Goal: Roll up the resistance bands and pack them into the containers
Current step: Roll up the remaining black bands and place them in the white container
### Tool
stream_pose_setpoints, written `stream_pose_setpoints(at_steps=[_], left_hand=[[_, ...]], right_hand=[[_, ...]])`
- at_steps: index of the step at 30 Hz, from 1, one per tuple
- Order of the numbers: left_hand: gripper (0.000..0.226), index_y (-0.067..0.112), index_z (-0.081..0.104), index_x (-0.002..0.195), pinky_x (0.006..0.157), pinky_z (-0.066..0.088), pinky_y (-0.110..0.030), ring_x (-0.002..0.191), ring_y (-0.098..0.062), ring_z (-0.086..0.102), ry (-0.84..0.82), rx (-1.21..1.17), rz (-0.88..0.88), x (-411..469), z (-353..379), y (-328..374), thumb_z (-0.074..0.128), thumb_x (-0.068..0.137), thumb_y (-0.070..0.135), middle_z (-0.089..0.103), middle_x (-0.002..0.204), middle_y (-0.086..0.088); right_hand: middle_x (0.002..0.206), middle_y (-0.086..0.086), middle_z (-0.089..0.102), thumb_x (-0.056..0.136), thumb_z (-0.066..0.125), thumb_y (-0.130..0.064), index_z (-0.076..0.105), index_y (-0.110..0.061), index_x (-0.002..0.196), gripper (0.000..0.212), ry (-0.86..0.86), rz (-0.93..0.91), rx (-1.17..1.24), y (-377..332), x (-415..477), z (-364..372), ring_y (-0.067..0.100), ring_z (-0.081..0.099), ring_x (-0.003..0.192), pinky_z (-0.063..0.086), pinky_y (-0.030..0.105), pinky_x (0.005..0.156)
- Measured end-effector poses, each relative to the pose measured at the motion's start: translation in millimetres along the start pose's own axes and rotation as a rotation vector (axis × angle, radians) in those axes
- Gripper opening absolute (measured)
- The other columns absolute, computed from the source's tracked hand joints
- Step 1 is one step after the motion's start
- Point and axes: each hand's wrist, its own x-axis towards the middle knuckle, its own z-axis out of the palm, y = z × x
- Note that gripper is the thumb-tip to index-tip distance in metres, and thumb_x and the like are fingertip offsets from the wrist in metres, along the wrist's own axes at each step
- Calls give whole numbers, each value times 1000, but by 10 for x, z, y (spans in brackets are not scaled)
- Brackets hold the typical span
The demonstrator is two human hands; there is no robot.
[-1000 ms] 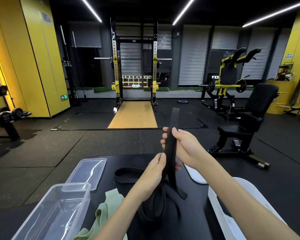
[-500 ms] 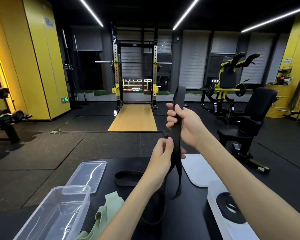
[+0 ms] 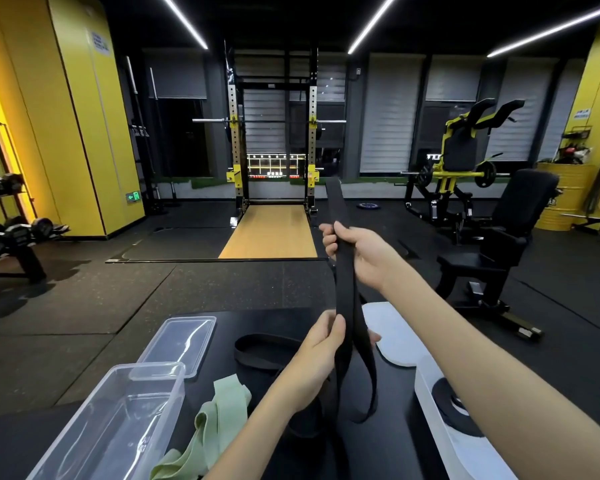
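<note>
A black resistance band (image 3: pixel 344 282) stands stretched upright above the black table (image 3: pixel 388 448). My right hand (image 3: pixel 357 252) grips its upper part, with the band's end sticking up past my fingers. Lower down, my left hand (image 3: pixel 317 356) pinches the same band, and its loose loop hangs below. A second black band (image 3: pixel 257 348) lies flat on the table behind my left hand. A pale green band (image 3: pixel 215 427) lies crumpled at the near left. A clear plastic container (image 3: pixel 118 424) sits open at the left. A white container (image 3: pixel 430 407) at the right holds a rolled black band (image 3: pixel 447 407).
A clear lid (image 3: pixel 179 342) lies behind the clear container and a white lid (image 3: pixel 395 334) lies behind the white one. Beyond the table are a squat rack (image 3: pixel 274 140), a black seat machine (image 3: pixel 499 244) at the right and a dumbbell rack (image 3: pixel 4 230) at the left.
My right hand rose with the band's end and then came down somewhat. My left hand holds lower on the band now, so more of it is stretched between my hands.
</note>
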Motion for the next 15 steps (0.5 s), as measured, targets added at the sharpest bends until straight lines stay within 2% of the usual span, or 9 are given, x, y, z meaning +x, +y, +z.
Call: stream_pose_setpoints(at_steps=[2, 5, 8, 10, 12, 15], left_hand=[[29, 5, 38, 105, 102, 42, -47, 107, -29, 63, 39, -115, -52, -31, 1, -116, 30, 103, 33, 70, 104, -15], [23, 7, 42, 103, 88, 51, -35, 99, -28, 66, 95, -233, -90, -52, -35, -188, 38, 101, 30, 70, 104, -18], [29, 2, 53, 103, 79, 52, -32, 91, -23, 65, 132, -298, -100, -36, -103, -209, 54, 92, 28, 69, 107, -18], [31, 0, 59, 103, 74, 51, -29, 88, -21, 64, 144, -314, -114, -6, -131, -227, 58, 89, 28, 68, 107, -19], [31, 0, 63, 103, 72, 49, -31, 87, -23, 65, 180, -291, -168, 37, -132, -281, 59, 91, 29, 69, 104, -19], [33, 0, 62, 102, 70, 48, -34, 82, -24, 65, 284, -289, -287, 134, -122, -424, 59, 92, 32, 72, 90, -15]], right_hand=[[81, 5, 53, 102, 41, -14, 51, 5, 116, 25, 44, 67, 35, 132, 51, -92, 13, 52, 67, 51, 22, 59], [78, 4, 57, 102, 43, -29, 57, -6, 113, 29, 98, 187, -15, 302, 128, -234, 17, 56, 64, 51, 31, 60], [64, 3, 51, 100, 42, -40, 54, -13, 111, 31, 178, 268, -92, 488, 232, -369, 12, 47, 48, 45, 23, 48], [56, -1, 41, 101, 40, -42, 49, -10, 94, 34, 230, 340, -54, 623, 327, -457, 8, 33, 38, 33, 18, 36], [57, 0, 35, 101, 42, -32, 39, -12, 80, 29, 262, 407, -3, 742, 426, -548, 8, 28, 35, 27, 19, 33], [68, 4, 37, 90, 38, -7, 35, -12, 87, 7, 275, 431, 42, 895, 538, -688, 11, 33, 44, 32, 22, 38]])
